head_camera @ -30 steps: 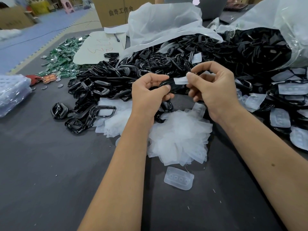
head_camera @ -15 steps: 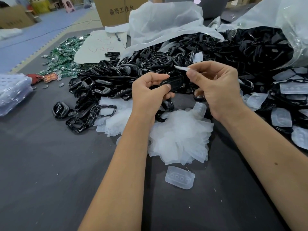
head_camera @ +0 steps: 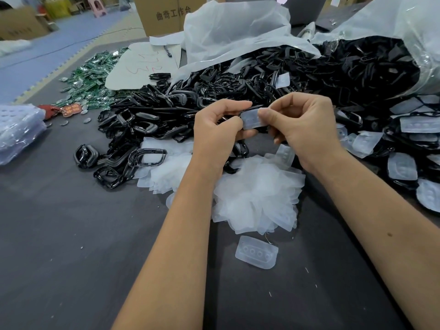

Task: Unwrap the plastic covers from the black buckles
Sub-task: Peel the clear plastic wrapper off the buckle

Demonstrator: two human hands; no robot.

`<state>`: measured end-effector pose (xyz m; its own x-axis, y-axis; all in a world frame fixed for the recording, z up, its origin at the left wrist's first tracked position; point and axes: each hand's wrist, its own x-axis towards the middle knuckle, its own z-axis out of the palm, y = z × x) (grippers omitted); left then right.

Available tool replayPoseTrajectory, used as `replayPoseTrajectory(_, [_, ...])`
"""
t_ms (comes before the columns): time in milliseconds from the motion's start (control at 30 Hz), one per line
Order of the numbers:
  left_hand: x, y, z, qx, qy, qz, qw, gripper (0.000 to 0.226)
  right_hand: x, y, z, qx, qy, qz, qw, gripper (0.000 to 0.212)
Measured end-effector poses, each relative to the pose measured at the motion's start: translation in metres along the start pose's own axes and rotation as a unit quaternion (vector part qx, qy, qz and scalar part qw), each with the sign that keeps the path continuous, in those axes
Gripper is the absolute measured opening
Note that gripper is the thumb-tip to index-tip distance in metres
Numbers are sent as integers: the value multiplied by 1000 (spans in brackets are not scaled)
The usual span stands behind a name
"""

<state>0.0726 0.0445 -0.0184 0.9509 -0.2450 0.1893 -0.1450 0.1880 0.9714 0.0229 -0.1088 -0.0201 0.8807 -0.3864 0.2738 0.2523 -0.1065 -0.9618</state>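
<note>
Both hands up over the near edge of the buckle heap. My left hand [head_camera: 217, 132] grips a black buckle [head_camera: 250, 133], mostly hidden behind the fingers, only dark slivers showing. My right hand [head_camera: 302, 126] pinches a clear plastic cover [head_camera: 253, 119] between thumb and forefinger, fingers curled round it. The cover sits between the two hands, long axis running left-right, touching the left fingertips; I can't tell if it's fully off the buckle or not. Next pull looks like rightward, away from the left grip, right hand doing the work. The discard pile of clear covers [head_camera: 257, 198] lies directly below, nearer me. The big plastic bag [head_camera: 404, 25] at far right spills black buckles onto the grey table [head_camera: 71, 234]; covered ones lie at right.
</note>
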Motion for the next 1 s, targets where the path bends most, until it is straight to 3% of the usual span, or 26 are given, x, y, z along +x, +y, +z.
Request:
replayPoseTrajectory(500, [1,-2,0,-20,-23,11,999,29,-1,-2,3,-37,45,-7,998,21])
replayPoseTrajectory(700, [1,-6,-2,27,-24,32,999,18,0,2,3,-50,49,-18,997,22])
replayPoseTrajectory(1000, [1,-7,-5,67,-9,30,997,19,1,3,2,-88,47,-47,994,16])
